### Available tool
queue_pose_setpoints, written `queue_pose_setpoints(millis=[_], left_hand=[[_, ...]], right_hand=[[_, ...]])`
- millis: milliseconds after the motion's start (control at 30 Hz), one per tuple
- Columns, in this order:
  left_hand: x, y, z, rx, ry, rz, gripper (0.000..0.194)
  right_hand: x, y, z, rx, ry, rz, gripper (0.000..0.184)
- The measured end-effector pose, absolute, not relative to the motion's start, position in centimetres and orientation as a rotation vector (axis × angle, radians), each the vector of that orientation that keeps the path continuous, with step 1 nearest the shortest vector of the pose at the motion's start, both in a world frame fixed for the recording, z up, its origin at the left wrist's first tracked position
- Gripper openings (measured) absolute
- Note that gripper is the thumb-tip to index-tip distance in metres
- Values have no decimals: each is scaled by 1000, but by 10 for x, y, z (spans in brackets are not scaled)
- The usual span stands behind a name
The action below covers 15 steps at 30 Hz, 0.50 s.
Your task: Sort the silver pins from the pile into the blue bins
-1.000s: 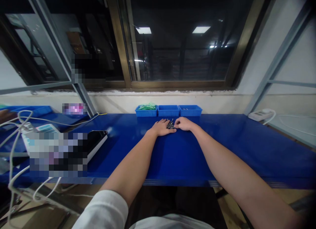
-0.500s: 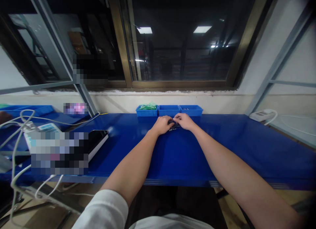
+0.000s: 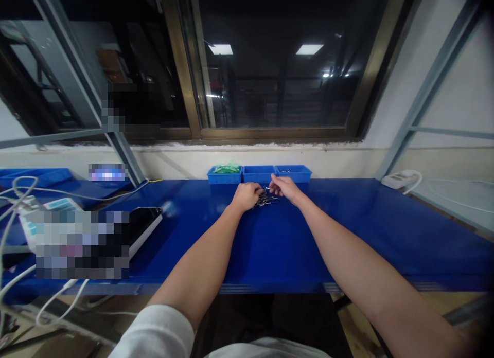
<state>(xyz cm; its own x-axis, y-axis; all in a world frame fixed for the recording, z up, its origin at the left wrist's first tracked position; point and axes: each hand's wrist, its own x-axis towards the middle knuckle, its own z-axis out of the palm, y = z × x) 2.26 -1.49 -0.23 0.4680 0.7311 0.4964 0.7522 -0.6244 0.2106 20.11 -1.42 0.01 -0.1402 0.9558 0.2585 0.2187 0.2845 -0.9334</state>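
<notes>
A loose heap of small, thin metal screws (image 3: pixel 267 198) lies on the blue tabletop (image 3: pixel 278 245), their shafts pointing different ways. My left hand (image 3: pixel 246 196) curls over the left side of the heap; its fingertips are bent round some screws and partly hidden. Just right of the heap, my right hand (image 3: pixel 284 187) is held slightly raised, thumb and fingers loosely apart. One screw lies close to its fingertips, and I cannot make out whether it touches them.
Behind the hands stand three blue bins: a left bin (image 3: pixel 225 178) with green plastic packaging, a middle bin (image 3: pixel 259 175), and a right bin (image 3: pixel 293 174) with a few small pieces. On the left lie a black-topped device (image 3: pixel 148 219) and white cables (image 3: pixel 19 185). A power strip (image 3: pixel 400 179) sits right.
My left hand has gone from lying flat over the screws to curling at their left side. The right hand came in to meet it, then drew apart. More of the heap shows.
</notes>
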Motion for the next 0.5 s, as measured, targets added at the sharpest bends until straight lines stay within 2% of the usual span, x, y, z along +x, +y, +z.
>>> queue_pose_setpoints(millis=[200,367,500], left_hand=[[22,-12,-4,-2697,-1298,-938,20],[18,-9,-7,-2651,-1340,-1110,33],[14,-5,-9,-2573,-1459,-1109,32]], right_hand=[[206,-12,-3,-1066,-1482,1107,64],[212,-11,-2,-1068,-1390,1098,63],[221,-7,0,-1201,-1295,1043,61]])
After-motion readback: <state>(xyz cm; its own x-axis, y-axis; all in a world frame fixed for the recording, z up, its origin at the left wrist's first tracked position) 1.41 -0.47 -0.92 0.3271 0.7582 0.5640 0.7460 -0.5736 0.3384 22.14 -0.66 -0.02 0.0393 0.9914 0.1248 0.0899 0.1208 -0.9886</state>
